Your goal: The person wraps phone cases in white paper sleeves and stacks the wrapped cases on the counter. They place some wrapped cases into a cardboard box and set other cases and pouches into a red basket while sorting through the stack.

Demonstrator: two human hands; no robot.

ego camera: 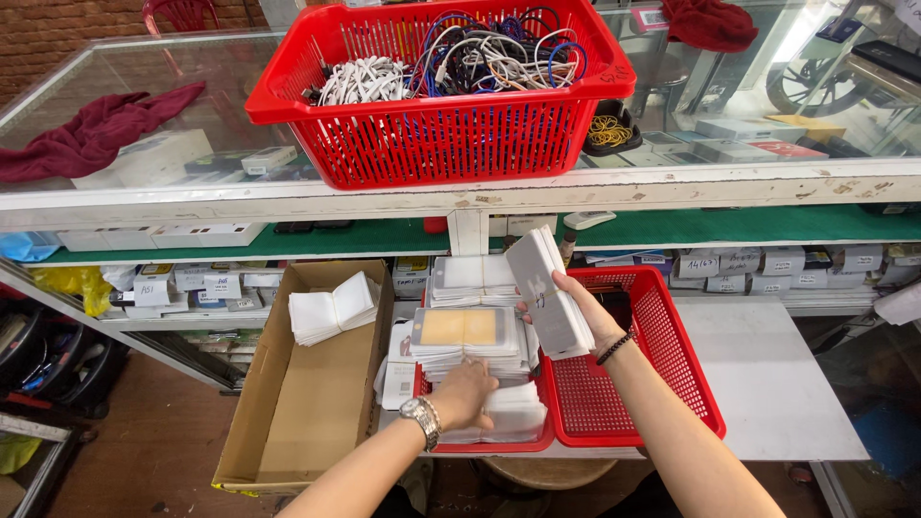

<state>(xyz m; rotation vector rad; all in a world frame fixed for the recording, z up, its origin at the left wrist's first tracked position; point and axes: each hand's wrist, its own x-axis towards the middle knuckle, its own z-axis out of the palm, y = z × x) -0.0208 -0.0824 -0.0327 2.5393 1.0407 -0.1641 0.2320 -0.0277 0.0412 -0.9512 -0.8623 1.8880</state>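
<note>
My right hand (580, 312) holds up a stack of flat white packets (547, 288) over the left edge of an empty red basket (662, 384). My left hand (465, 393), with a metal watch on its wrist, rests fingers-down on a pile of white packets (513, 417) in a second red tray (499, 446) beside it. Behind that hand lie more packet stacks, one with a yellow-fronted packet (465, 328) on top. A brown cardboard box (317, 403) at the left holds a small stack of white packets (331, 309).
A big red basket (441, 134) of tangled cables sits on the glass counter above. A dark red cloth (86, 134) lies at the counter's left. Shelves below hold small labelled boxes (758, 261). A grey board (767, 374) extends right of the baskets.
</note>
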